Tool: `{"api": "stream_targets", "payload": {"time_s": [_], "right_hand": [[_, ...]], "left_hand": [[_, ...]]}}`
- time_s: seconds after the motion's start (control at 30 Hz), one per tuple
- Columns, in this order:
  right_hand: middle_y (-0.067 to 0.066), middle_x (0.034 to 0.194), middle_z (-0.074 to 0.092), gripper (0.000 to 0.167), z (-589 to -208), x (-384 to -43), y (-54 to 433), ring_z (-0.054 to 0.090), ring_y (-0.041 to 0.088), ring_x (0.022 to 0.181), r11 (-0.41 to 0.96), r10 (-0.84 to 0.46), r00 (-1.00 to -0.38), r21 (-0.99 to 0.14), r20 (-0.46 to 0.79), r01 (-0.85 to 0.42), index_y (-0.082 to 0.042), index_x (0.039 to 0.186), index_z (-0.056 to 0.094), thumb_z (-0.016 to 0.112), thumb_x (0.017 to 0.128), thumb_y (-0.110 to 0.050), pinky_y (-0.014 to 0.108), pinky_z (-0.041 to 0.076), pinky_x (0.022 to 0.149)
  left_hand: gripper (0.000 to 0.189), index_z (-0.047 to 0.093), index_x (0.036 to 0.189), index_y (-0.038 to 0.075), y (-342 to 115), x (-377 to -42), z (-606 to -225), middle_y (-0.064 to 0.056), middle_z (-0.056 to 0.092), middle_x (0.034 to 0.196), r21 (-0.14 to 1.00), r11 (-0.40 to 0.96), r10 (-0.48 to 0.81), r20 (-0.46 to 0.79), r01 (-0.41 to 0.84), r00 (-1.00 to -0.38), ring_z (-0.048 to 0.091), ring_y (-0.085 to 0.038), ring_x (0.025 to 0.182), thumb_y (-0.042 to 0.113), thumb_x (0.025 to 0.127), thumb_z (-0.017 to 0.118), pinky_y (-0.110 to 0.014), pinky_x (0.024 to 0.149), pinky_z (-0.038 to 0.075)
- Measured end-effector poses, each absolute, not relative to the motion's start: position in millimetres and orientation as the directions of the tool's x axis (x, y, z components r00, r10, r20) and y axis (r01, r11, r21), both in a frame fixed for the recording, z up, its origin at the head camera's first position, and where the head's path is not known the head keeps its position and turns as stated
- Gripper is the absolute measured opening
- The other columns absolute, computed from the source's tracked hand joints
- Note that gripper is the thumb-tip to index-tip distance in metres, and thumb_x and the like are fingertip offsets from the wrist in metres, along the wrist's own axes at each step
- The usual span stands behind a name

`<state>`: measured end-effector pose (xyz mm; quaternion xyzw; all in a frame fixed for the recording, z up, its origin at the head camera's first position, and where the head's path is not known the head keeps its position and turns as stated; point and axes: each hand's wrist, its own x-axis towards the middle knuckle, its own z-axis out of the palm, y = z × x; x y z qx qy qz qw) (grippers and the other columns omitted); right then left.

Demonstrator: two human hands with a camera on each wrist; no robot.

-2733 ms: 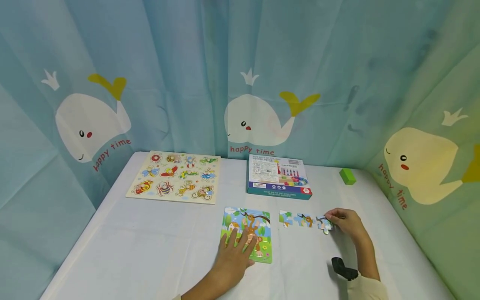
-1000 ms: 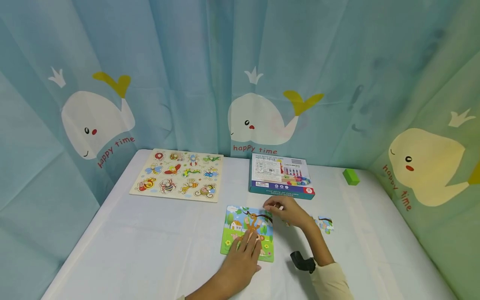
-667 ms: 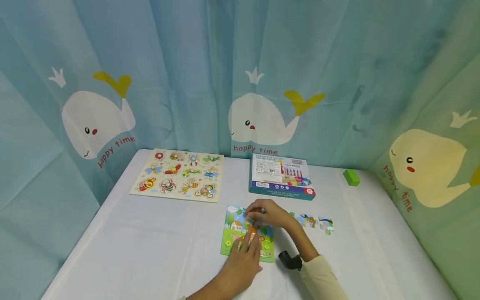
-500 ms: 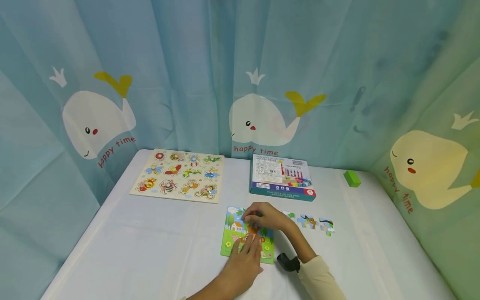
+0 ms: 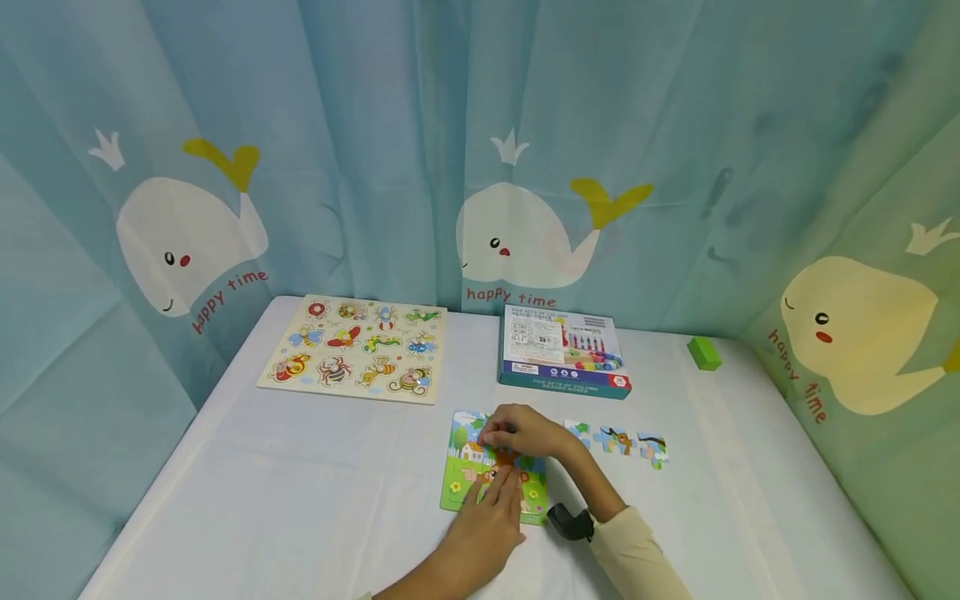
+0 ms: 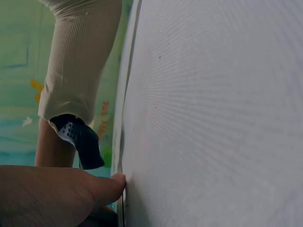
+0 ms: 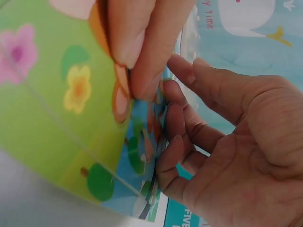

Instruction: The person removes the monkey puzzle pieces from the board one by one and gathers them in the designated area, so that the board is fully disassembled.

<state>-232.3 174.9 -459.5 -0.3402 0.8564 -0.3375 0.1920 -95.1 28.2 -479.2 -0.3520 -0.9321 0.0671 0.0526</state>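
A jigsaw puzzle with a monkey picture lies on the white table in the head view. My left hand rests on its lower half, fingers extended and pressing the surface. Over the upper half is my right hand, fingers bent and fingertips down at the puzzle. In the right wrist view, the right hand's curled fingers touch the picture beside the left fingers; whether a piece sits between thumb and finger is hidden. Three loose puzzle pieces, the middle puzzle piece among them, lie in a row to the right.
An insect peg board lies at the back left. A flat toy box stands behind the puzzle. A green block is at the back right. A whale-print curtain encloses the table.
My right hand has left the rightmost loose piece and moved left onto the puzzle's upper part, where it has stayed with small shifts. My left hand has kept pressing the puzzle.
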Motion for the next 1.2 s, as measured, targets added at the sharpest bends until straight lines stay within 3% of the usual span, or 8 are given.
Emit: {"api": "stream_targets", "payload": {"time_s": [0.47, 0.77, 1.0, 1.2], "right_hand": [[0.003, 0.08, 0.06, 0.02, -460.5, -231.3, 163.3, 0.05, 0.01, 0.066, 0.615, -0.621, -0.763, -0.713, -0.176, -0.337, -0.001, 0.088, 0.07, 0.059, 0.097, -0.016, 0.02, 0.044, 0.058], [0.0, 0.069, 0.056, 0.023, -461.8, -232.5, 161.8, 0.044, 0.006, 0.055, 0.597, -0.652, -0.741, -0.71, -0.158, -0.374, -0.001, 0.085, 0.069, 0.054, 0.099, -0.013, 0.019, 0.04, 0.052], [-0.001, 0.073, 0.054, 0.025, -460.3, -231.7, 158.5, 0.046, 0.008, 0.06, 0.615, -0.627, -0.752, -0.723, -0.204, -0.316, -0.002, 0.085, 0.067, 0.058, 0.098, -0.021, 0.02, 0.041, 0.055], [0.007, 0.073, 0.061, 0.023, -459.6, -232.8, 157.4, 0.046, 0.01, 0.057, 0.589, -0.633, -0.742, -0.759, -0.222, -0.275, -0.001, 0.085, 0.068, 0.058, 0.098, -0.017, 0.021, 0.041, 0.053]], "left_hand": [[0.066, 0.047, 0.144, 0.005, 24.8, -97.0, -479.7, -0.011, 0.041, 0.154, -0.137, 0.742, 0.667, 0.053, 0.656, -0.743, 0.04, -0.022, 0.142, 0.049, 0.095, 0.054, -0.038, 0.104, 0.048], [0.066, 0.044, 0.146, 0.005, 25.3, -95.9, -477.5, -0.01, 0.039, 0.155, -0.109, 0.751, 0.657, 0.017, 0.652, -0.754, 0.038, -0.022, 0.144, 0.048, 0.097, 0.052, -0.04, 0.106, 0.046], [0.067, 0.043, 0.146, 0.004, 24.1, -96.5, -479.2, -0.011, 0.038, 0.155, -0.102, 0.747, 0.662, 0.025, 0.657, -0.749, 0.038, -0.023, 0.144, 0.048, 0.097, 0.052, -0.04, 0.106, 0.046], [0.068, 0.042, 0.146, 0.003, 22.6, -96.9, -479.6, -0.011, 0.038, 0.155, -0.093, 0.745, 0.665, 0.038, 0.66, -0.746, 0.038, -0.023, 0.144, 0.048, 0.096, 0.053, -0.041, 0.106, 0.046]]}}
